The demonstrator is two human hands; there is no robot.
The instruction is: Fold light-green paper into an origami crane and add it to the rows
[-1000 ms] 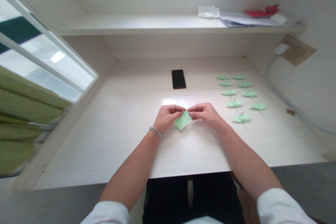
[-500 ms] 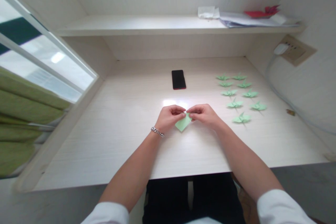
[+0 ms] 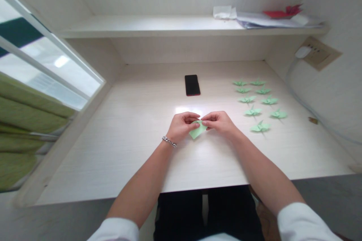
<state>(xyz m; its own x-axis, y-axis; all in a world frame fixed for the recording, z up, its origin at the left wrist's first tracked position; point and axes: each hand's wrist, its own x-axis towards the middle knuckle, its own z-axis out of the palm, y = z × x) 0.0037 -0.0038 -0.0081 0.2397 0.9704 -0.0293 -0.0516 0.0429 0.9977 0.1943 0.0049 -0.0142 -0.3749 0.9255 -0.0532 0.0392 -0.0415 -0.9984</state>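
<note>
Left hand and right hand pinch green paper between them; apparently mid-fold; next crease likely needs aligned edges.

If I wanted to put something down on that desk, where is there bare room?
The widest bare patch of desk lies between the window and the left hand. A smaller one separates the phone from the nine paper cranes. Crowded spots: the cranes' two columns, and the middle, where the left and right hand hold green paper.
</note>
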